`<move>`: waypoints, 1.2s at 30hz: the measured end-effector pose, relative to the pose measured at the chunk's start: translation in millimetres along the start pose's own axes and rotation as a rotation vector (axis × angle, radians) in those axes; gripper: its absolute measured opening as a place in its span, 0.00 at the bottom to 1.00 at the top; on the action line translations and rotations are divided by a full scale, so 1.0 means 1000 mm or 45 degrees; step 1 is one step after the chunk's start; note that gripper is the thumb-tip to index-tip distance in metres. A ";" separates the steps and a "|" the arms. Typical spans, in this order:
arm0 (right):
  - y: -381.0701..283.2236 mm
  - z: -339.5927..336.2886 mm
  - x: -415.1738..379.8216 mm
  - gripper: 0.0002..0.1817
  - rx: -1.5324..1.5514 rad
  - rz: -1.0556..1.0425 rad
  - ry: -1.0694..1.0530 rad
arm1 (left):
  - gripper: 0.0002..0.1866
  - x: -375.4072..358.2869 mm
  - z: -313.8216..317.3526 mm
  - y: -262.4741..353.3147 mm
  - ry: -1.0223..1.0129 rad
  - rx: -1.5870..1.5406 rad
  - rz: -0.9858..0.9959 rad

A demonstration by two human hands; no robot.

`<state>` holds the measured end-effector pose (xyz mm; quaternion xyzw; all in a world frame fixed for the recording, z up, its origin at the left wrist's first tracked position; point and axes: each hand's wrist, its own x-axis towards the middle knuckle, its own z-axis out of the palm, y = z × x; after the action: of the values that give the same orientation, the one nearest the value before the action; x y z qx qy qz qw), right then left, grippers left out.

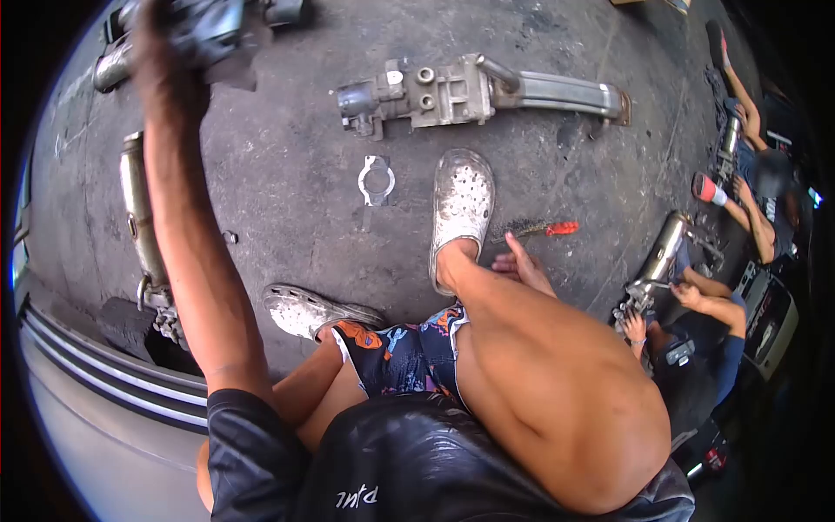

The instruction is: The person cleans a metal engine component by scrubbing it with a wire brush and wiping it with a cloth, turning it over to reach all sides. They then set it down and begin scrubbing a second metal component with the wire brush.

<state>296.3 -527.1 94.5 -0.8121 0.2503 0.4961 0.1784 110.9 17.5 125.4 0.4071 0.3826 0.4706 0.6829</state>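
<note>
My left hand [156, 43] reaches to the far upper left, smeared by motion. It seems to grip a blurred grey-blue thing [213, 39] whose kind I cannot make out, over metal parts on the floor. My right hand [524, 264] is beside my right shin, partly hidden by the leg, fingers spread and holding nothing. Just beyond its fingertips lies a brush with a red handle [562, 228] and dark bristles. A metal assembly [444, 94] with a long silver body lies ahead of my right shoe. A flat silver ring-shaped gasket [365, 184] lies nearer.
A steel cylinder [139, 200] lies on the left by a metal-edged step [104, 361]. A small ring [230, 237] is near my left forearm. At right, two people work on metal cylinders [668, 244]. A cardboard piece [670, 4] shows at the top edge.
</note>
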 end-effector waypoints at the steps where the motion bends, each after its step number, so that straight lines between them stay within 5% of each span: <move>1: -0.004 0.006 0.003 0.42 0.093 -0.014 0.012 | 0.24 -0.011 0.019 0.016 0.135 -0.053 0.103; 13: 0.005 0.005 0.023 0.27 0.094 -0.129 0.269 | 0.23 -0.008 0.019 -0.002 0.142 -0.200 -0.150; 17: 0.017 -0.023 -0.008 0.22 0.446 -0.115 0.118 | 0.23 0.000 0.012 -0.008 0.112 -0.238 -0.147; 20: -0.011 -0.023 -0.051 0.18 0.661 -0.245 -0.256 | 0.23 -0.015 0.039 0.001 0.266 -0.125 -0.135; 23: -0.036 -0.048 -0.062 0.19 -0.077 -0.495 -0.452 | 0.24 -0.016 0.042 -0.006 0.213 -0.079 -0.144; 27: -0.044 -0.095 0.006 0.31 -1.354 -1.336 0.806 | 0.24 0.002 0.030 -0.025 0.086 -0.097 -0.180; 30: -0.028 -0.080 0.025 0.35 -1.084 -0.992 0.522 | 0.25 -0.011 0.047 -0.020 0.152 0.022 -0.229; 36: 0.020 -0.045 0.050 0.24 -1.081 -0.996 0.526 | 0.35 0.000 0.013 -0.066 -0.133 0.457 -0.325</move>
<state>335.6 -579.3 68.7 -0.9233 -0.2562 0.2827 -0.0440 144.2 0.1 69.4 0.4942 0.4729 0.2830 0.6723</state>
